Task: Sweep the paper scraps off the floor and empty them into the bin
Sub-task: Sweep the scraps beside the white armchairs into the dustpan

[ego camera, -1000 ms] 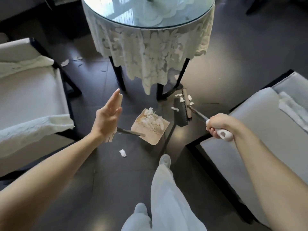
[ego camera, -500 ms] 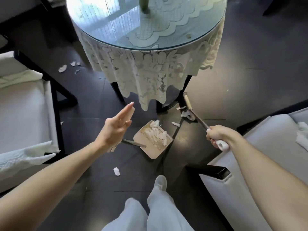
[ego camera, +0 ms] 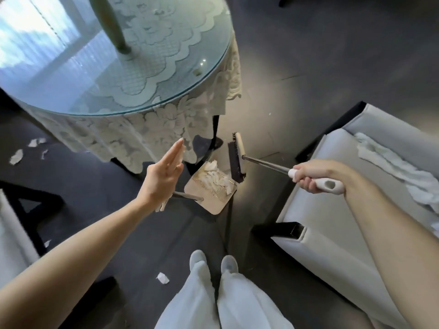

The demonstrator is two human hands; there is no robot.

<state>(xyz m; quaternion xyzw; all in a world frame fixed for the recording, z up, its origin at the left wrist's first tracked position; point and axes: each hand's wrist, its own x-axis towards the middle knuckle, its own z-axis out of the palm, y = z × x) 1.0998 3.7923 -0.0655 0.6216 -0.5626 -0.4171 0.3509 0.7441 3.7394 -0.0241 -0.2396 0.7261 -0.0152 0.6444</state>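
Our right hand (ego camera: 313,176) clenches the brush (ego camera: 237,160) by its handle, bristles beside the dustpan (ego camera: 215,203) holding paper scraps (ego camera: 217,178). Our left hand (ego camera: 161,176) stretches its fingers straight against the dustpan's handle. 1 scrap (ego camera: 162,278) lies loose near our feet (ego camera: 198,257).

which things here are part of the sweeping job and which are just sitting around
For the job: broom, gripped by the right hand; dustpan with paper scraps in it; loose scraps on the floor.

Just there: round table, lace tablecloth, white chair.
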